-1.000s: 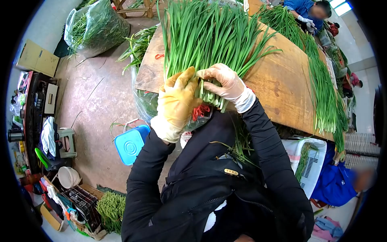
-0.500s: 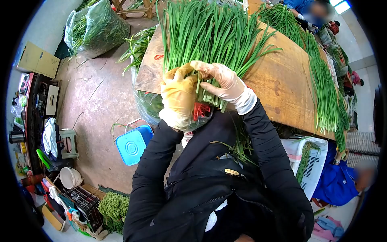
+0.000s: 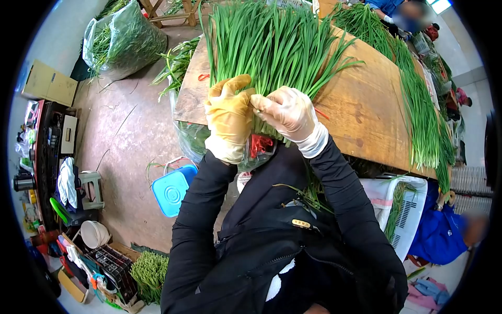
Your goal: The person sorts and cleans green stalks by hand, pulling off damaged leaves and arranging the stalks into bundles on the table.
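A broad heap of green garlic chives (image 3: 272, 47) lies on the wooden board, pale stem ends pointing towards me. My left hand (image 3: 228, 120), in a yellowish glove, is closed at the left side of the stem ends, its fingers curled around some chives. Beside it, my right hand (image 3: 289, 116), in a whitish glove, is closed in a pinch over the stem ends. Its fingertips meet the left fingers, and whatever they pinch is too small to make out. Under the hands hangs a clear bag with red ties (image 3: 260, 145).
The wooden board (image 3: 366, 104) carries a red tie and more chives (image 3: 421, 120) along its right side. A blue-lidded bucket (image 3: 175, 191) stands on the floor at left. A white crate (image 3: 405, 220) is at right. Co-workers (image 3: 442, 235) sit at the right and far right.
My right hand has gone from thumb and fingers apart around the stems to a pinch against the left fingers. The left hand has shifted slightly left. The chives stay in place.
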The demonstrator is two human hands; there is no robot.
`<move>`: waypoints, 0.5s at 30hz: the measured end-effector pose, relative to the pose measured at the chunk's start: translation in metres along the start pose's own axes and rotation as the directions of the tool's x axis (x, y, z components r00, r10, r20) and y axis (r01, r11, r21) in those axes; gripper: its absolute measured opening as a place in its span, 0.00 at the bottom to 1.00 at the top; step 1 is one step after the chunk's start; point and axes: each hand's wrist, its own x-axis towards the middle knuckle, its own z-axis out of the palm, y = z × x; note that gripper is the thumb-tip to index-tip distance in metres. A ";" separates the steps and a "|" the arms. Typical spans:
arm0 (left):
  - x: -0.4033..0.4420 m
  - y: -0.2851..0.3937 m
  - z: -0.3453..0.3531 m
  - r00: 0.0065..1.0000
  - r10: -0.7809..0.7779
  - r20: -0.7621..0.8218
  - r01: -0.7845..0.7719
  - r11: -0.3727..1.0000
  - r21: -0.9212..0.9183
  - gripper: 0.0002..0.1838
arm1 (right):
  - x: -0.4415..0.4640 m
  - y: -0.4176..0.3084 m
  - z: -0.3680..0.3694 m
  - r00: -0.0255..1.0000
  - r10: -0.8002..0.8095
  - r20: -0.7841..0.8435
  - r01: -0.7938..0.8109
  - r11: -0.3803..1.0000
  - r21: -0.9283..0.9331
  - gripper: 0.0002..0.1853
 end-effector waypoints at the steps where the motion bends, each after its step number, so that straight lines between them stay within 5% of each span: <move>1: 0.002 0.002 -0.002 1.000 0.001 -0.018 0.000 1.000 0.008 0.10 | -0.001 0.001 0.000 1.000 0.002 -0.001 -0.002 1.000 -0.002 0.14; 6: 0.011 -0.009 -0.019 0.978 0.052 -0.200 -0.051 0.999 0.010 0.11 | -0.014 0.012 0.001 0.979 0.060 -0.194 -0.047 0.996 0.073 0.10; 8: 0.011 -0.008 -0.035 0.964 -0.017 -0.267 -0.058 0.961 -0.270 0.12 | -0.019 0.010 0.000 0.983 0.092 -0.162 -0.084 0.995 0.056 0.10; 10: 0.007 0.010 -0.062 0.951 -0.053 -0.306 -0.054 0.942 -0.331 0.11 | -0.022 0.006 0.002 0.993 0.070 -0.092 -0.074 0.997 -0.032 0.13; 12: -0.013 0.022 -0.081 0.966 -0.121 -0.227 -0.004 0.876 -0.483 0.09 | -0.021 -0.001 0.012 0.998 0.030 -0.047 -0.031 0.999 -0.032 0.16; 13: -0.024 0.018 -0.089 0.993 0.030 -0.114 -0.076 0.901 -0.427 0.09 | -0.020 -0.005 0.008 0.997 0.020 0.070 -0.017 0.999 -0.042 0.16; 14: -0.032 0.021 -0.086 0.999 0.028 -0.045 -0.051 0.767 -0.640 0.11 | -0.019 -0.012 0.002 0.982 0.012 0.188 -0.003 0.999 -0.048 0.17; 15: -0.046 0.014 -0.087 0.980 0.146 0.138 -0.060 0.870 -0.489 0.12 | -0.019 -0.017 -0.007 0.978 0.060 0.199 -0.059 0.998 -0.007 0.16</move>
